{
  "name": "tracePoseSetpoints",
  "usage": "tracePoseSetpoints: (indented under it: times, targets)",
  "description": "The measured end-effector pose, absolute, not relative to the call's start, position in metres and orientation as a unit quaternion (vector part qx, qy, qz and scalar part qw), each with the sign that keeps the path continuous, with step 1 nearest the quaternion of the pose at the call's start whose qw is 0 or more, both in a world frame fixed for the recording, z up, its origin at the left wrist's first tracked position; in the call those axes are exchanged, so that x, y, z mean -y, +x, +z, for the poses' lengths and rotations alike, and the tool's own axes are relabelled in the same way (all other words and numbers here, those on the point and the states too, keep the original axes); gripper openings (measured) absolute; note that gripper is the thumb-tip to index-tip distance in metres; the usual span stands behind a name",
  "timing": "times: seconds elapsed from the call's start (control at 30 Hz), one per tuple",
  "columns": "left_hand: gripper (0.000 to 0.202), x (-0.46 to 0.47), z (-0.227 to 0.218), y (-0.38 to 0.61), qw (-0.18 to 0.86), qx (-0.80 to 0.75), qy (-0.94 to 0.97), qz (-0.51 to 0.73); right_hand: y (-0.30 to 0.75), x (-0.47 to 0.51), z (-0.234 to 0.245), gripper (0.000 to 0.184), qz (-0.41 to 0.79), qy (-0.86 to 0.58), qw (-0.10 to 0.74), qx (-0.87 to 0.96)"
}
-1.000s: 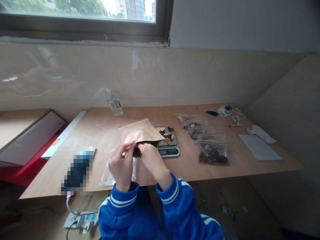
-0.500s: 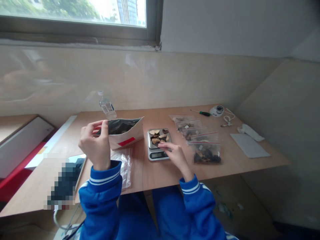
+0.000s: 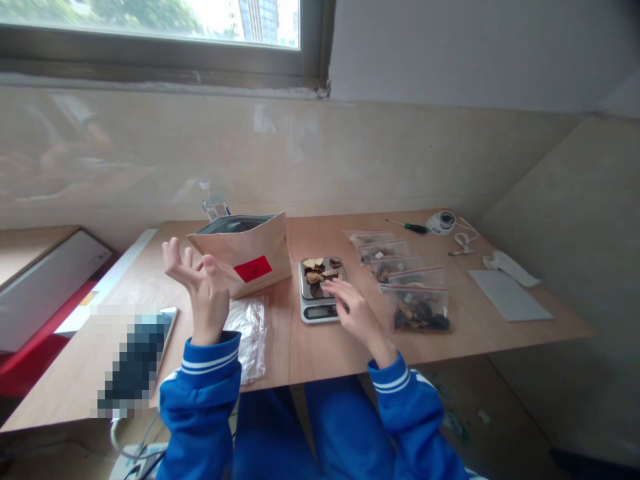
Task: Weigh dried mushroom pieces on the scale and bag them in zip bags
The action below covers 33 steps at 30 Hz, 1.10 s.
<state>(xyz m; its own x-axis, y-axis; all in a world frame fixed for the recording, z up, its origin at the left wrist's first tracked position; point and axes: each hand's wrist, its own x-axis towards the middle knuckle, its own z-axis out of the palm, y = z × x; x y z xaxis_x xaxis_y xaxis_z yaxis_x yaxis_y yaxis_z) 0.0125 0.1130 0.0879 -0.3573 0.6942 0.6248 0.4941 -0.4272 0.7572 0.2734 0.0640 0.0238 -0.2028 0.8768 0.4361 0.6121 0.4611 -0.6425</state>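
My left hand (image 3: 197,283) is raised in front of the kraft paper bag (image 3: 255,243), its fingers loose and apart, holding nothing. The bag stands upright with its mouth open and a red label on its front; its contents are hidden. My right hand (image 3: 357,313) hovers at the right edge of the small digital scale (image 3: 305,311), fingers stretched out over the plate, with nothing visible in them. Brown and cream dried slices (image 3: 315,276), like dried mushroom, lie on the scale's plate. Clear zip bags (image 3: 254,347) lie flat beside my left wrist.
Several filled zip bags (image 3: 420,313) overlap in a row right of the scale. Behind them are a green screwdriver (image 3: 415,228) and a white dome camera (image 3: 443,223). White paper (image 3: 510,295) lies far right. A bottle (image 3: 215,203) stands behind the paper bag; a blurred-out phone (image 3: 137,360) lies left.
My left hand has let go of the paper bag's rim and opened. The bag now stands more upright, farther back. My right hand has drawn slightly off the slices.
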Motion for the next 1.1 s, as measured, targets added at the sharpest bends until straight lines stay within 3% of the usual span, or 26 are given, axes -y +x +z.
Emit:
tracePoseSetpoints:
  times: [0.13,0.3,0.43,0.53,0.83,0.97,1.1]
  targets:
    - [0.052,-0.081,0.06,0.006,0.04,-0.611,0.521,0.595,0.283,-0.027,0.032,0.032,0.18,-0.535,0.402,0.721]
    - [0.037,-0.034,0.007,-0.001,0.216,-0.662,0.595,0.402,0.3,0.018,0.02,0.025,0.231,-0.57,0.362,0.701]
    - [0.042,-0.012,-0.023,0.002,0.219,-0.648,0.638,0.353,0.302,0.033,0.016,0.025,0.248,-0.592,0.349,0.683]
    - [0.043,-0.011,-0.032,0.006,0.174,-0.647,0.653,0.353,0.293,0.037,0.019,0.026,0.271,-0.587,0.337,0.685]
    - [0.032,-0.013,-0.018,0.006,0.193,-0.659,0.606,0.401,0.222,0.04,0.035,0.028,0.354,-0.51,0.316,0.717]
    - [0.024,0.006,0.0,0.022,0.159,-0.649,0.569,0.48,0.187,0.022,0.048,0.032,0.335,-0.521,0.334,0.71]
    - [0.026,0.019,0.009,0.046,0.222,-0.595,0.513,0.578,0.166,0.011,0.053,0.039,0.396,-0.548,0.352,0.647]
